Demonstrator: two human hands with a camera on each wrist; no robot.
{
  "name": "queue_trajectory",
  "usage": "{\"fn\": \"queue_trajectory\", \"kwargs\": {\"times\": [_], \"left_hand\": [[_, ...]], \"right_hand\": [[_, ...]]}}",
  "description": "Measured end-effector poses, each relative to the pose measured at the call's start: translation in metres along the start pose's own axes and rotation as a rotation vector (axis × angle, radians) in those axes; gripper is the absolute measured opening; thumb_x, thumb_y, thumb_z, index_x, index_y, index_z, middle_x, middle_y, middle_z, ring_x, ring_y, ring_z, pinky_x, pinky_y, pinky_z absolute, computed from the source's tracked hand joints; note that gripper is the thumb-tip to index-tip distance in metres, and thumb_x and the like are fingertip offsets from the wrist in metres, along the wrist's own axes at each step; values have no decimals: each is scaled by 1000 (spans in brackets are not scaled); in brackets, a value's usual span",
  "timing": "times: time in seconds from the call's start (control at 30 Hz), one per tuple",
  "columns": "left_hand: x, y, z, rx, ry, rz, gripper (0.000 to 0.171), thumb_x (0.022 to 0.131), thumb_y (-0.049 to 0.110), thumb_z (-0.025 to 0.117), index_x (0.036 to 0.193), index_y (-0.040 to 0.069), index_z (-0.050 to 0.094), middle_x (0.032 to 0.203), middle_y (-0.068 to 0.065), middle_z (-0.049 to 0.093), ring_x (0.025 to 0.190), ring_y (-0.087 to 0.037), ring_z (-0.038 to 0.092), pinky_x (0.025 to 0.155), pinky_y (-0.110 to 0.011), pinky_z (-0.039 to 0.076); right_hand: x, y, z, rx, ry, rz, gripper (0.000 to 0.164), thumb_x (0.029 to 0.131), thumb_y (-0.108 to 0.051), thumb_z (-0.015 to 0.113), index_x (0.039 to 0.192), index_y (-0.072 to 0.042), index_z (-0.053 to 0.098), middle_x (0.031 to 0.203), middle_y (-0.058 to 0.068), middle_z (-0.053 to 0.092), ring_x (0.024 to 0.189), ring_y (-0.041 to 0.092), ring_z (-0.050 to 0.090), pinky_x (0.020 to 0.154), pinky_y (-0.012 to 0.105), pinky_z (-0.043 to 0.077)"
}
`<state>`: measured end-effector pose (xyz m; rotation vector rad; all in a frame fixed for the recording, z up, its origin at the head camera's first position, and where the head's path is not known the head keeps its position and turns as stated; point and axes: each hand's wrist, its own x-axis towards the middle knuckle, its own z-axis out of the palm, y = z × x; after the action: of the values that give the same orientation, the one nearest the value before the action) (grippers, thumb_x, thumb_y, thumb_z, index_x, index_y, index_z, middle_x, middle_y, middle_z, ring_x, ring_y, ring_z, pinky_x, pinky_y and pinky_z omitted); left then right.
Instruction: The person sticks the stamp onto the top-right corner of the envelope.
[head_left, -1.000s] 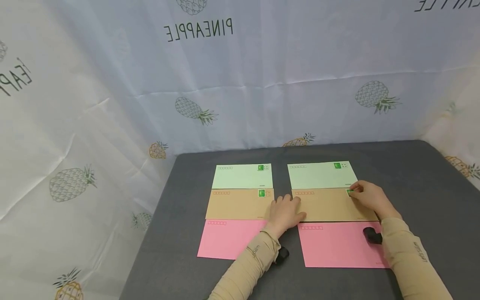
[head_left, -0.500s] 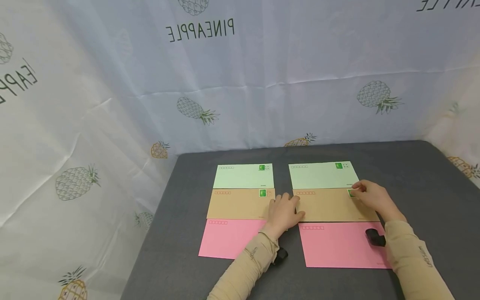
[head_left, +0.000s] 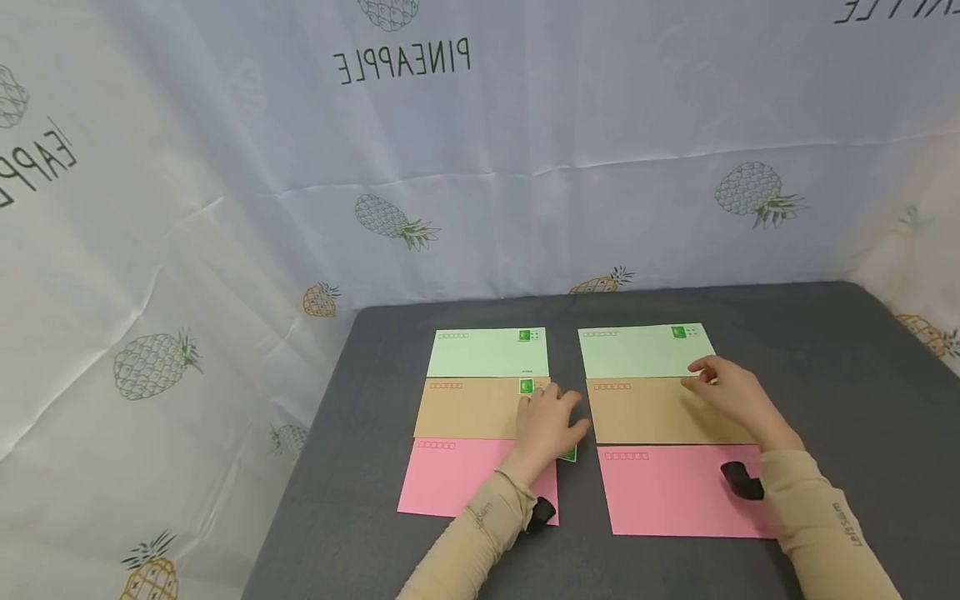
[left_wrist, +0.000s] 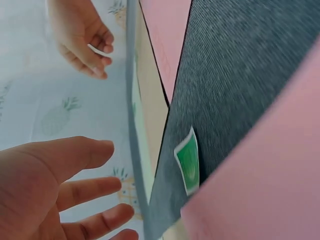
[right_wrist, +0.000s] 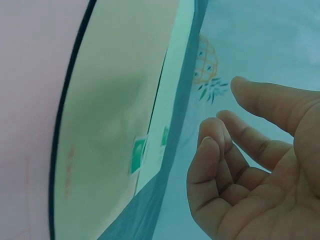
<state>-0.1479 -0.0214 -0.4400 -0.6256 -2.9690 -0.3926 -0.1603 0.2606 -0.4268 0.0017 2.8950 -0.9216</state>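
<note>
My left hand (head_left: 546, 427) hovers with spread, relaxed fingers over the right side of the left brown envelope (head_left: 465, 408); in the left wrist view its thumb and fingers hold nothing. Close by, a loose green stamp (left_wrist: 188, 162) lies on the dark table at the corner of the left pink envelope (head_left: 457, 471). My right hand (head_left: 733, 396) is raised over the right brown envelope (head_left: 645, 408), its fingers loosely bent around nothing. That envelope bears a green stamp (right_wrist: 137, 155) near its upper edge, hidden behind the hand in the head view.
Green envelopes (head_left: 480, 354) (head_left: 637, 354), each with a green stamp, head both columns. A right pink envelope (head_left: 675, 492) lies at the front under the right wrist's black camera (head_left: 741, 482). A pineapple-print curtain (head_left: 525, 225) stands behind the dark table (head_left: 360, 400).
My right hand has let go of the stamp on the right brown envelope and moved slightly left. The left hand has shifted left, and the loose stamp now shows beside it.
</note>
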Motion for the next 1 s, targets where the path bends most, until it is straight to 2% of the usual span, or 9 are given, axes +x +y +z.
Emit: {"fn": "queue_trajectory", "kwargs": {"times": [0.17, 0.27, 0.4, 0.6, 0.83, 1.0], "left_hand": [[-8, -13, -7, -21, 3, -19, 34, 85, 39, 62, 114, 23, 65, 97, -1, 60, 80, -14, 50, 65, -25, 30], [-15, -23, -12, -21, 0, -38, 34, 84, 39, 63, 113, 22, 66, 96, 0, 59, 80, -14, 49, 66, -26, 30], [-26, -39, -18, 5, -2, -77, 34, 83, 40, 64, 111, 21, 66, 94, 0, 58, 81, -15, 49, 68, -28, 32], [-45, -59, -22, 15, 4, -119, 35, 79, 38, 68, 108, 19, 67, 91, -2, 58, 80, -17, 49, 69, -31, 33], [-62, -77, -30, 11, -19, -159, 39, 77, 39, 71, 108, 16, 67, 94, -4, 58, 82, -20, 49, 71, -34, 34], [-78, -90, -34, -36, -45, -216, 39, 74, 34, 74, 105, 11, 67, 89, -8, 56, 76, -22, 47, 67, -35, 37]], "right_hand": [[-1, -17, 10, -14, 26, -66, 40, 90, -27, 59, 116, 4, 56, 96, 17, 58, 88, 31, 56, 69, 37, 43], [-1, -29, 17, -23, 33, -116, 35, 89, -23, 61, 112, 3, 58, 89, 13, 59, 83, 27, 58, 66, 33, 44], [-1, -46, 27, -9, 3, -167, 30, 88, -19, 63, 108, 2, 60, 85, 9, 58, 75, 20, 56, 62, 29, 42], [-5, -69, 41, 20, -37, -208, 29, 86, -17, 65, 106, 2, 60, 84, 7, 56, 71, 16, 51, 60, 28, 41], [-9, -85, 60, 63, -62, -226, 33, 84, -16, 66, 109, 2, 54, 83, 6, 54, 68, 14, 49, 56, 25, 40], [-13, -96, 82, 85, -113, -228, 30, 83, -15, 68, 104, 1, 55, 83, 5, 54, 67, 13, 49, 56, 25, 40]]}}
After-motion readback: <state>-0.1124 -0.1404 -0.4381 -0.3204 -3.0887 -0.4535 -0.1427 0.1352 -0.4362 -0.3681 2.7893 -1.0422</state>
